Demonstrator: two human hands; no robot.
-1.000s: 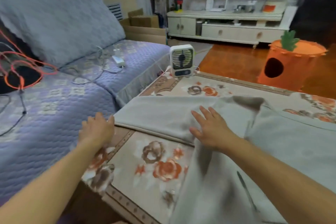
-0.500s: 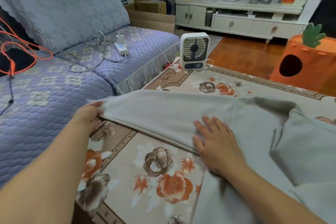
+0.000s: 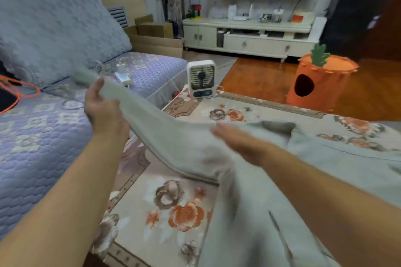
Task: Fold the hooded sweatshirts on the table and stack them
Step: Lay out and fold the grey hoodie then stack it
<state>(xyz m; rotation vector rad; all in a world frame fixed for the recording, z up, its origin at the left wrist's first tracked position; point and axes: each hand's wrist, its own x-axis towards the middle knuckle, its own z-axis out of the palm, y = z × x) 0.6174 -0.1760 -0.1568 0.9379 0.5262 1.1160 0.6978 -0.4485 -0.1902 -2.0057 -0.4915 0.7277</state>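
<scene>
A light grey hooded sweatshirt lies spread over the right part of the table, which has a floral cloth. Its long sleeve stretches out to the left. My left hand is shut on the sleeve's cuff end and holds it lifted above the table's left edge. My right hand lies flat, fingers apart, on the sweatshirt where the sleeve meets the body. The hand is blurred by motion.
A purple quilted sofa with cables and a power strip runs along the left. A small white desk fan stands at the table's far edge. An orange carrot-shaped bin and a white cabinet stand beyond.
My left hand took hold of the sleeve's end and raised it off the table toward the upper left. My right hand stayed pressed on the sweatshirt near the shoulder.
</scene>
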